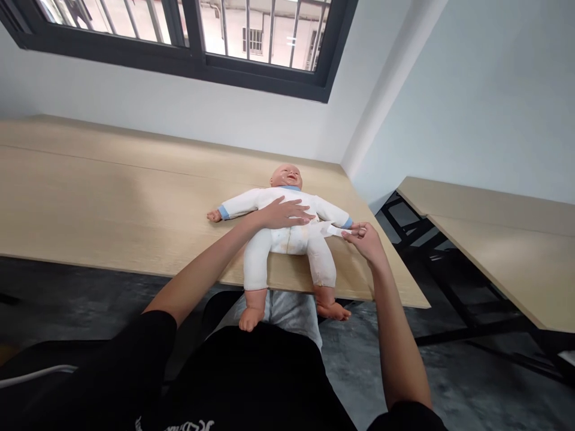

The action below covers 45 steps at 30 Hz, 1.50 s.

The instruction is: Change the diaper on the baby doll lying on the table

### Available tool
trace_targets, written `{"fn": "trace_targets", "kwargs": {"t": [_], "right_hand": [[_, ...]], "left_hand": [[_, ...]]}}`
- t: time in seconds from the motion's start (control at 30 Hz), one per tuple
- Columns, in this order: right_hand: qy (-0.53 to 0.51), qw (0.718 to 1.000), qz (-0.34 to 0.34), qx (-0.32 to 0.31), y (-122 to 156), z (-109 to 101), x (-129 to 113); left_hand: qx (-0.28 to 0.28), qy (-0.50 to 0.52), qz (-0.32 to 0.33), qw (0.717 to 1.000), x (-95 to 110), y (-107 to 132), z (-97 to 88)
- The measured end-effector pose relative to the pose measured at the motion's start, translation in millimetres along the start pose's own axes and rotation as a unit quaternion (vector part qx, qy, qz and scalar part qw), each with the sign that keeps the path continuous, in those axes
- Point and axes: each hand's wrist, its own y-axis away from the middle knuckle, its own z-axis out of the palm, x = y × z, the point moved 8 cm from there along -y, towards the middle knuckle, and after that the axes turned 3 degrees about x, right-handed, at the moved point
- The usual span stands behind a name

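Observation:
A baby doll (318, 206) in a white suit with blue collar and cuffs lies face up, its bare feet hanging past the table's near edge. Around its hips is a white diaper (284, 242) with a faint print. My left hand (283, 213) rests flat on the doll's belly, fingers spread. Beside the doll's hip, on the right, my right hand (366, 241) pinches the end of a white diaper tab (335, 230), which is stretched out sideways from the waist. The doll's hand on that side is partly behind my fingers.
The doll lies on a light wooden table (112, 197) against the wall. A second wooden table (498, 239) with dark metal legs stands to the right, across a gap. A dark-framed, barred window (197, 57) is above. My lap is below the near edge.

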Motion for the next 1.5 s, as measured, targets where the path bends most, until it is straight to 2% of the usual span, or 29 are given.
{"fn": "trace_targets", "kwargs": {"t": [0.07,0.17,0.33,0.4,0.5,0.63,0.77,0.9,1.0,1.1,1.17,1.27,1.3,1.33,1.4,1.47,1.5], "right_hand": [[-0.023,1.000,-0.004,0.008,-2.8,-0.4,-12.1],[-0.031,0.998,-0.054,-0.002,-1.0,13.9,-52.0],[0.080,0.982,-0.152,-0.078,9.3,66.8,-124.6],[0.133,0.967,-0.186,-0.114,13.8,87.0,-141.0],[0.170,0.950,-0.213,-0.152,19.5,106.1,-152.4],[0.170,0.948,-0.211,-0.169,23.5,114.7,-157.3],[0.164,0.952,-0.185,-0.183,23.0,122.4,-151.3],[0.157,0.955,-0.187,-0.170,21.2,131.2,-141.8],[0.170,0.951,-0.201,-0.161,26.0,136.1,-136.1],[0.194,0.944,-0.223,-0.147,36.9,135.9,-129.5],[0.175,0.940,-0.249,-0.155,47.0,135.9,-124.4],[0.117,0.933,-0.300,-0.160,59.3,133.2,-117.6],[0.099,0.932,-0.311,-0.156,61.4,131.7,-115.3],[0.084,0.931,-0.319,-0.154,62.4,130.2,-113.0],[0.057,0.932,-0.327,-0.149,62.2,127.6,-109.5],[0.042,0.931,-0.332,-0.145,61.1,125.6,-108.1],[0.042,0.930,-0.337,-0.142,60.8,124.9,-108.2]], "left_hand": [[0.000,-0.007,-0.002,1.000,0.1,-0.7,0.7],[-0.004,-0.027,-0.012,1.000,-0.7,-2.6,2.6],[-0.006,-0.042,-0.029,0.999,-1.8,-4.9,5.0],[-0.003,-0.045,-0.031,0.998,-1.8,-5.2,5.5],[0.007,-0.047,-0.032,0.998,-2.3,-5.8,6.4],[0.034,-0.035,-0.035,0.998,-6.5,-7.6,6.5],[0.075,0.032,-0.047,0.996,-13.8,-9.5,4.0],[0.102,0.078,-0.052,0.990,-19.0,-11.9,2.8],[0.131,0.103,-0.032,0.986,-19.6,-8.7,-1.3],[0.197,0.195,0.020,0.961,-21.1,9.0,-13.5],[0.253,0.245,0.028,0.936,-31.8,29.4,-22.6],[0.341,0.264,-0.050,0.901,-68.1,65.6,-30.0],[0.354,0.258,-0.085,0.895,-81.3,76.0,-28.8],[0.346,0.246,-0.114,0.898,-92.1,83.2,-25.1],[0.289,0.215,-0.147,0.921,-105.6,88.9,-12.6],[0.226,0.190,-0.155,0.943,-109.5,87.6,0.9],[0.212,0.182,-0.157,0.947,-109.5,86.2,5.2]]}}
